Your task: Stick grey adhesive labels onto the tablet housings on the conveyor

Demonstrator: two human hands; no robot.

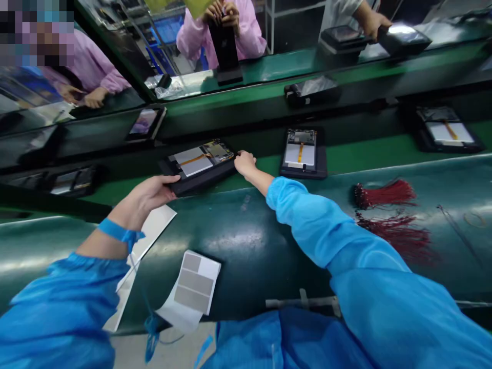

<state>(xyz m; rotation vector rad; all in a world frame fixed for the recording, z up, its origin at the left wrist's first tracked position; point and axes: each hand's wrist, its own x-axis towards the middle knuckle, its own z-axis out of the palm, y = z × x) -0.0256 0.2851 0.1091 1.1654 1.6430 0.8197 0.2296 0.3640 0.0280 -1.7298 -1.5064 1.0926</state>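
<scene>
the left hand (151, 196) and the right hand (245, 164) both touch a black tray (203, 180) lying at a slant on the green conveyor belt (365, 159), directly ahead of the person. the left fingers (169, 180) lie together along the tray's near left edge, and the right fingers (240, 156) are bunched against its right end. you can't tell whether either hand is actually clamping it. in the tray sits an opened tablet (196, 160), with a grey panel, an orange flex cable (194, 159) and a circuit board at its far right end.

further right along the belt, a matching tray (303, 152) and another (446, 129) hold similar units. a blue sleeve (326, 230) covers the right arm, and a blue wrist strap (119, 233) circles the left wrist.

on the dark green padded surface (246, 256) in the foreground lie a white sheet with three grey pads (194, 283) and a long white paper strip (149, 241), just under the left hand. two bundles of red wires (384, 193) lie to the right. across the belt, a co-worker in a pink top (226, 31) holds a black unit upright, and another person's hand (371, 23) rests on a device.
</scene>
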